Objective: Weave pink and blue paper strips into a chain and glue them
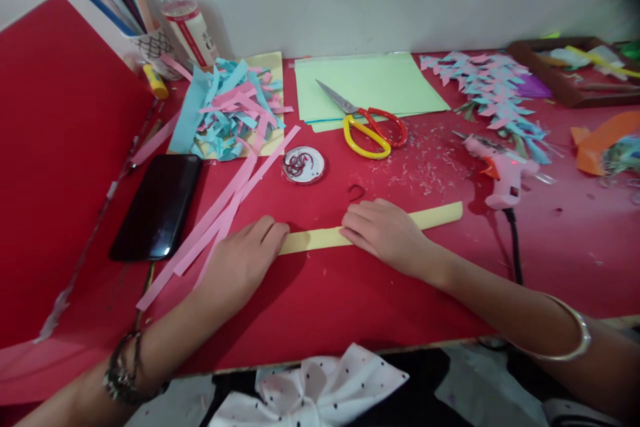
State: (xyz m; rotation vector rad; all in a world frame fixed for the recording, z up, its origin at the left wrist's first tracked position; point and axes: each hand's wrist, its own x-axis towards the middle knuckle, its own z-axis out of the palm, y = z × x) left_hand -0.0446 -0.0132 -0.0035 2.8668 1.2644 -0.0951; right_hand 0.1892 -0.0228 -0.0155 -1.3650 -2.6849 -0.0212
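A folded strip of pale yellow paper (320,239) lies across the red tabletop in front of me. My left hand (244,261) is closed over its left end, hiding that end. Farther right, my right hand (384,233) presses the strip with its fingers together and curled, and the strip's right end sticks out past it. Just beyond the right hand is a small dark curl of wire or paper (356,192). Long pink paper strips (220,220) run beside my left hand. A white lid (303,165) with dark curls in it sits beyond the hands.
Scissors (367,121) rest partly on green paper sheets (370,80). Cut blue and pink paper (235,107) is heaped at back left, near a black phone (156,207). A pink glue gun (505,170) with a cord stands right, before a brown tray (575,97).
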